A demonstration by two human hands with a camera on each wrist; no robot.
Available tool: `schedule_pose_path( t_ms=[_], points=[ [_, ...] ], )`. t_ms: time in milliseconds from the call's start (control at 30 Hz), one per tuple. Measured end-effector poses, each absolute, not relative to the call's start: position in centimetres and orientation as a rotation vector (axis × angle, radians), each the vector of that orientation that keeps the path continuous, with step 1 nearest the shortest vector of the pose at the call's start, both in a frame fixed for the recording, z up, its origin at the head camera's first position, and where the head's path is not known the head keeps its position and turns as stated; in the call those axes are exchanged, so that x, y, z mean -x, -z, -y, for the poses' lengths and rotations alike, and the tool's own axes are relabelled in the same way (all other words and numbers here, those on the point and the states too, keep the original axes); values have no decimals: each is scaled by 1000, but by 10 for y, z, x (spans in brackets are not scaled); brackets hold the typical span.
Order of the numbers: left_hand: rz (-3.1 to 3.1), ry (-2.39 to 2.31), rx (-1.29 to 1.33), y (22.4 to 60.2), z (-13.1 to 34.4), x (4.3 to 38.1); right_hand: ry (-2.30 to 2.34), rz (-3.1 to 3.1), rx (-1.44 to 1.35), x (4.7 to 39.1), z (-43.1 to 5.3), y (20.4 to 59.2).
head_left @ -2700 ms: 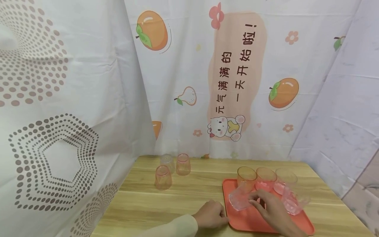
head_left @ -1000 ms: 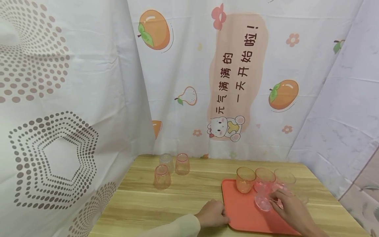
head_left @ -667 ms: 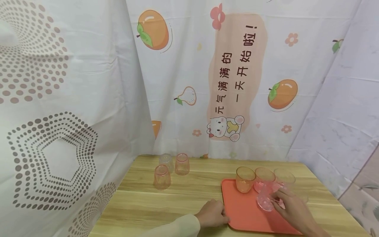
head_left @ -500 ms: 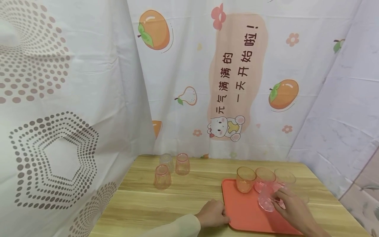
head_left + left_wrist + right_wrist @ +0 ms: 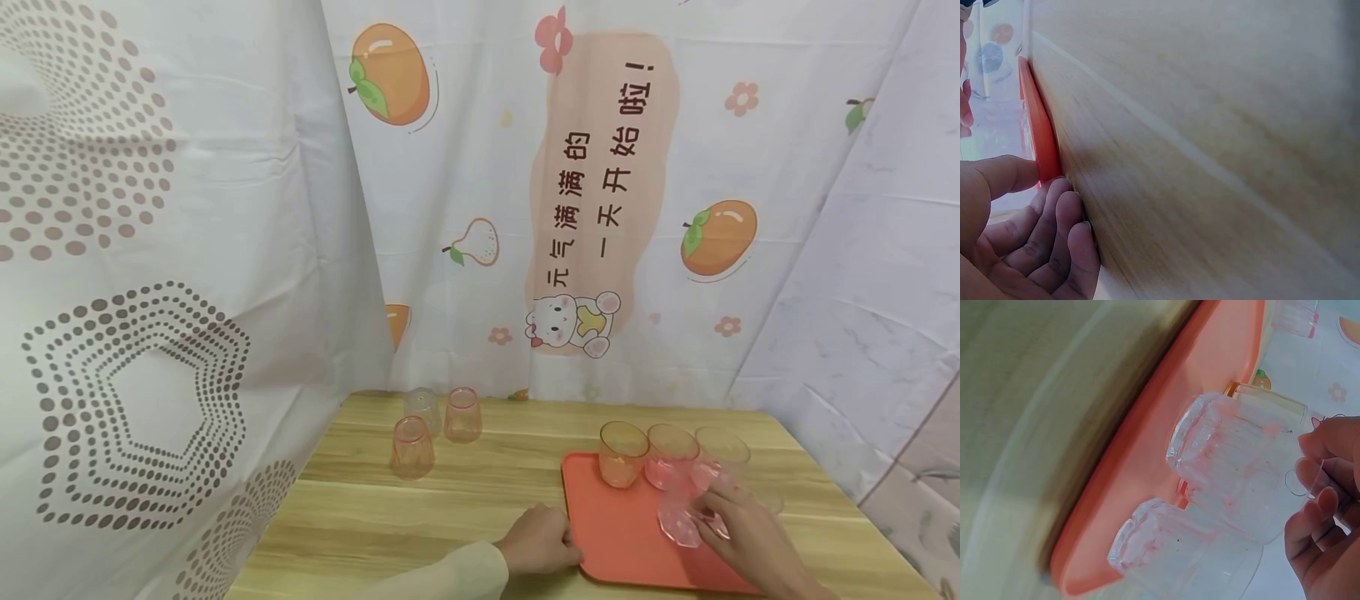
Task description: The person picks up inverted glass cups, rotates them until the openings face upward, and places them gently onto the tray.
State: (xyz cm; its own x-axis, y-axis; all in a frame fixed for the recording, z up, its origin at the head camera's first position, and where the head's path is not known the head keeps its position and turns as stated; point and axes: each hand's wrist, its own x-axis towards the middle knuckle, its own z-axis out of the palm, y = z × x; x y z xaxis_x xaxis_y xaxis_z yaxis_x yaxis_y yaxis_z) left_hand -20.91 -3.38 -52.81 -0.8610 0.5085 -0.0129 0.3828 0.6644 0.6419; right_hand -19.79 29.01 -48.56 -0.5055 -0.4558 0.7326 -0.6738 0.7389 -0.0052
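My right hand (image 5: 738,525) pinches the rim of a clear cup (image 5: 678,525) between thumb and fingers. That cup is low over the orange-red tray (image 5: 615,542); in the right wrist view the held cup (image 5: 1235,462) overlaps an amber cup (image 5: 1269,400) behind it. Beside it there is another clear cup (image 5: 1179,556), mostly hidden by my hand in the head view. My left hand (image 5: 538,542) grips the tray's left edge, thumb (image 5: 1016,174) on the rim and curled fingers (image 5: 1063,215) against its underside.
Along the tray's back stand an amber cup (image 5: 622,467), a pink cup (image 5: 670,467) and a clear cup (image 5: 723,446), mouths up. At the table's back left, two pinkish cups (image 5: 412,454) and a clear cup (image 5: 422,407) stand upside down. Printed curtains hang behind.
My right hand has carried the clear cup rightward across the tray, from near its left side toward the other clear cup, and slightly nearer lately. My left hand stays at the tray edge.
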Motion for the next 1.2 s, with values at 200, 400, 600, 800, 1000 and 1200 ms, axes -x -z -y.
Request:
schedule_pose_path(
  t_ms=[200, 400, 600, 800, 1000, 1200],
  points=[
    [-2664, -1006, -720, 526, 35, 209, -417, 2249, -847, 188, -295, 486],
    [-2680, -1011, -737, 527, 35, 210, -420, 2347, -782, 178, -296, 486],
    [-2697, -984, -732, 528, 35, 211, -402, 2362, -766, 170, -299, 488],
    [-2708, -972, -742, 528, 34, 211, -394, 2321, -792, 165, -303, 491],
    [-2720, -964, -745, 529, 34, 210, -399, 2362, -769, 162, -308, 494],
    [-2720, -961, -755, 530, 33, 210, -391, 2390, -733, 157, -311, 492]
  ],
)
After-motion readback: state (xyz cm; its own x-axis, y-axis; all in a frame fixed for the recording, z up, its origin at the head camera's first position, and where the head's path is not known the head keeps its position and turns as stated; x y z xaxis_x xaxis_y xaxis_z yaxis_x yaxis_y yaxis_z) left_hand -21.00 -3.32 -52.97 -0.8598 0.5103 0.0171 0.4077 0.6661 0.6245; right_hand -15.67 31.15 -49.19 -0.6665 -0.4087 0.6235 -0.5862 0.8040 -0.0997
